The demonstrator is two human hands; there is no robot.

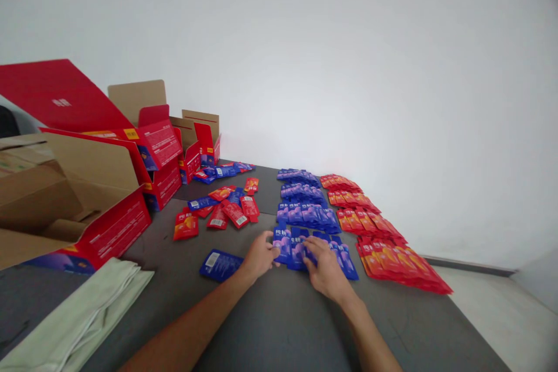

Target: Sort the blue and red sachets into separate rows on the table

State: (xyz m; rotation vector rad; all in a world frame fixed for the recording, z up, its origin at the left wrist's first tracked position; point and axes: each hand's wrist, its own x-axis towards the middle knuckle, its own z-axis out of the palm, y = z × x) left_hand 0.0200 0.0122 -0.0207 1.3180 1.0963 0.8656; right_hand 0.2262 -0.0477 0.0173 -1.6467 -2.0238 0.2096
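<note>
Both hands work at the near end of a row of blue sachets [305, 226] laid out in overlapping fans on the dark grey worktop [279, 314]. This blue row serves as the landmark for everything else.

The left hand [260, 256] sits at the row's near left corner. Its grip is closed on the edge of the nearest blue sachet [282, 244], thumb on top and fingers tucked under. The right hand [325, 267] lies flat on the nearest fan just beside it, fingers spread and pressing down on the packets; its grip is apart and clamps nothing. The two hands are close together, almost touching.

Just left of the row's near end, a single blue sachet [220, 264] lies alone, label side up. Further left, level with the row's middle, loose red sachets [218, 215] and a few blue ones lie scattered without order. Directly right of the blue row, running parallel to it, a row of red sachets [379, 226] is fanned in the same way, reaching nearer the worktop's right edge.

Well to the left of the blue row stand several open red cartons [161, 151] with brown inner flaps, the largest one [100, 209] nearest the camera. In front of that carton, at the near left corner, lies a folded pale green cloth [87, 314]. Beyond the far end of the row is a plain white wall [331, 58].
</note>
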